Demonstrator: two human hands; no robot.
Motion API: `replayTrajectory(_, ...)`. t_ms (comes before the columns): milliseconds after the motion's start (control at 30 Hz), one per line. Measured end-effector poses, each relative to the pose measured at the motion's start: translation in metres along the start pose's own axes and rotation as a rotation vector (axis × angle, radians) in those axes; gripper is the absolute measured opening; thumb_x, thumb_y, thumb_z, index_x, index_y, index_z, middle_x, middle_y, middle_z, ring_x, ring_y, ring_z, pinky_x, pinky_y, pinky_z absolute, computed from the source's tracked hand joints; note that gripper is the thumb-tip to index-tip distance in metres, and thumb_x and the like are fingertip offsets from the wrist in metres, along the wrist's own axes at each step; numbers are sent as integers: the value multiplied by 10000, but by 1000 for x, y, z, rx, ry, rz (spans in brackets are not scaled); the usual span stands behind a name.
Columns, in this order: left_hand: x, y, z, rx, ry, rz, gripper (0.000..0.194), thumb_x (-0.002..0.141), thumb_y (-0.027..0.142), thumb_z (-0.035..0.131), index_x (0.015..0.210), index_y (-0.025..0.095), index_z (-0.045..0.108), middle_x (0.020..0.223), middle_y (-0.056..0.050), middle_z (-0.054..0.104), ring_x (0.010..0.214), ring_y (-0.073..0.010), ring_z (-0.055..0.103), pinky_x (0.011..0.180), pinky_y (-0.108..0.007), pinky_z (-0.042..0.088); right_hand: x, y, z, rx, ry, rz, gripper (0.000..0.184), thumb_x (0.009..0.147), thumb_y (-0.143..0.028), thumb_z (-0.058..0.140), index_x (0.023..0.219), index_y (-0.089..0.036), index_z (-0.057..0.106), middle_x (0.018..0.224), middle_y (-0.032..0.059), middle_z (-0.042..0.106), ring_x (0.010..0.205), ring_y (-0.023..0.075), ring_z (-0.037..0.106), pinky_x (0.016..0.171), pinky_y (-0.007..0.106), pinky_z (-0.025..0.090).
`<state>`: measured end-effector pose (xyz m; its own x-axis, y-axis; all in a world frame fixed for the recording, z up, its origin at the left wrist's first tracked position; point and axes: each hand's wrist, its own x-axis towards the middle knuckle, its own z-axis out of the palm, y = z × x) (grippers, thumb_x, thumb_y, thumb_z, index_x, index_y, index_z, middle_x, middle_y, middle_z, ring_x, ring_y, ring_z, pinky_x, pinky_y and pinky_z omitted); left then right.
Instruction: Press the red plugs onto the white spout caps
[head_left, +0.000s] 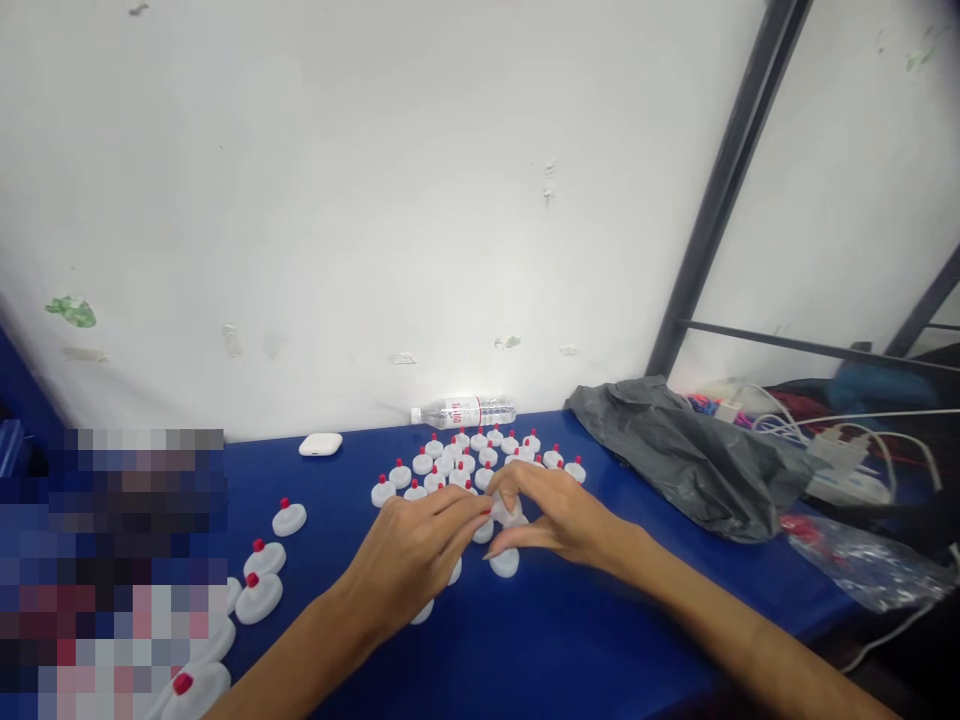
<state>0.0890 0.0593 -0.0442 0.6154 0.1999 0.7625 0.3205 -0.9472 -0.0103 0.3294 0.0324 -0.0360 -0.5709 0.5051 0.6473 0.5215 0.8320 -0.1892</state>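
Note:
Both my hands meet over the blue table (540, 640), just in front of a cluster of several white caps with red tips (465, 462). My left hand (409, 560) has its fingers pressed together, the tips touching a small white cap piece (508, 512). My right hand (559, 520) curls its fingers and thumb round the same piece. More plain white caps (504, 562) lie on the table under and between my hands.
Other red-tipped caps (259, 598) lie at the left by a blurred-out area. A water bottle (465, 411) lies on its side against the white wall, with a small white case (321, 444) to its left. A grey plastic bag (690, 455), a clear bag (870, 565) and cables (840, 440) sit at the right.

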Motion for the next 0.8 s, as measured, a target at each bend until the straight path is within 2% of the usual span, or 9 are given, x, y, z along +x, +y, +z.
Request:
replayTrajectory(100,0,-2,-4,107,2,25,216,1094,218,444,1145,210,654,920,-9,805,731,-182,795,463,-274,545,0,0,3,-41,42,-23,209,1070,-457,590,1144,-274,524,1124,61,748,1004,178,747,868,313,614)
replayTrajectory(233,0,-4,-6,213,-20,33,260,1082,156,408,1213,203,627,901,1,793,614,-186,757,389,-309,464,-4,0,8,-122,103,-70,291,1086,-395,573,1311,-243,466,1114,101,749,982,223,765,818,360,645)
replayTrajectory(367,0,-1,-3,262,-45,5,328,988,7,410,1137,203,627,855,18,758,535,-183,700,380,-320,440,-5,-4,11,-180,113,-135,208,1100,-355,538,1240,-224,457,995,76,725,854,218,749,726,363,649)
replayTrajectory(467,-2,2,0,270,-70,-12,429,876,-76,392,1113,196,626,830,24,743,551,-185,704,396,-315,454,-4,-6,12,-207,112,-168,125,1116,-353,497,1136,-243,442,972,57,707,841,208,734,700,363,651)
replayTrajectory(700,-7,7,2,246,-160,-83,430,724,-54,434,985,222,636,772,14,706,528,-217,677,437,-354,448,-3,-6,19,-248,101,-260,75,1124,-277,468,1077,-247,418,911,39,692,876,205,742,729,342,643)
replayTrajectory(800,-5,7,0,225,-229,-131,378,763,-36,454,953,233,641,786,6,718,557,-220,683,461,-356,428,-3,-6,18,-245,74,-240,76,1111,-274,506,1117,-234,442,961,59,717,870,205,737,767,356,644)
